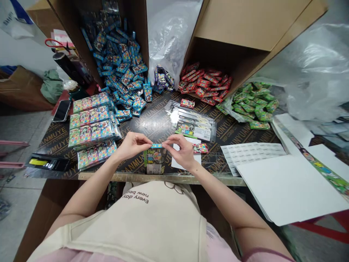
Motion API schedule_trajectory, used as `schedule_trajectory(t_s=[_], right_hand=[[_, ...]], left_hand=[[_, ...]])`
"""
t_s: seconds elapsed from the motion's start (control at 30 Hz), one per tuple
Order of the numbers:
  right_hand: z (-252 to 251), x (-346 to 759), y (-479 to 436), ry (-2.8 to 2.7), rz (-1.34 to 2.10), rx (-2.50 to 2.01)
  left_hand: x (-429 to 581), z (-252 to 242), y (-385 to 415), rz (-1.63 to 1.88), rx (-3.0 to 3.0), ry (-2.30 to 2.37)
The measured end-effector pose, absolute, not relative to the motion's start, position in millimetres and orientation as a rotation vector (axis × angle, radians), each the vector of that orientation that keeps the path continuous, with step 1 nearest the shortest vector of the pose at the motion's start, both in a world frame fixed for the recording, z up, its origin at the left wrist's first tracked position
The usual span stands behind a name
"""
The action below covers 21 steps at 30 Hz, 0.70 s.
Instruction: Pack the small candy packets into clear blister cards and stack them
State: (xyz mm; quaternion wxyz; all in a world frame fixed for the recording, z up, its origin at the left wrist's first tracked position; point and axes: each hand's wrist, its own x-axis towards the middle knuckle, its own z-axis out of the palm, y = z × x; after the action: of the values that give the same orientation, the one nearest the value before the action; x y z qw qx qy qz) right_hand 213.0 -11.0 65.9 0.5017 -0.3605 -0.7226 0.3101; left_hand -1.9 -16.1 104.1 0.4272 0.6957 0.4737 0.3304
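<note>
so i've got one little blue box (156, 145) pinched end to end, left hand (133, 147) thumb and fingertips gripping one end, right hand (181, 151) doing the same on the other. it's right at the top edge of a dark printed packet (155, 160), near the front edge of the board (131, 165). packet has big yellow chinese characters, too small for me to make out, plus a pale label low down.

the board has gold lettering all over it, bits like "anmuye" and "junyuan". my apron (131, 218) says "every day" and then "new be", rest is lost in a fold. past my right hand there's a stack of flat packets (195, 127) with the same kind of characters, and just beside it a red box (200, 148). label sheets (248, 154) further right are rows of tiny print, unreadable. wrapped packs (91, 127) pile up on my left, colorful, wording too small.
</note>
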Motion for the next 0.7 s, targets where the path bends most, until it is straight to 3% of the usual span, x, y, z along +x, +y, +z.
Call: schedule_trajectory(t_s=[0.13,0.4,0.7], right_hand=[[64,216,-10,-1.825,0.612,-0.789],[58,219,-12,-1.934,0.372,-0.622],[53,219,-11,-1.863,0.533,-0.754]], left_hand=[[-1,106,-25,0.925,2.207,1.107],[3,94,-34,1.135,2.282,1.176],[5,88,-42,1.173,1.756,1.401]])
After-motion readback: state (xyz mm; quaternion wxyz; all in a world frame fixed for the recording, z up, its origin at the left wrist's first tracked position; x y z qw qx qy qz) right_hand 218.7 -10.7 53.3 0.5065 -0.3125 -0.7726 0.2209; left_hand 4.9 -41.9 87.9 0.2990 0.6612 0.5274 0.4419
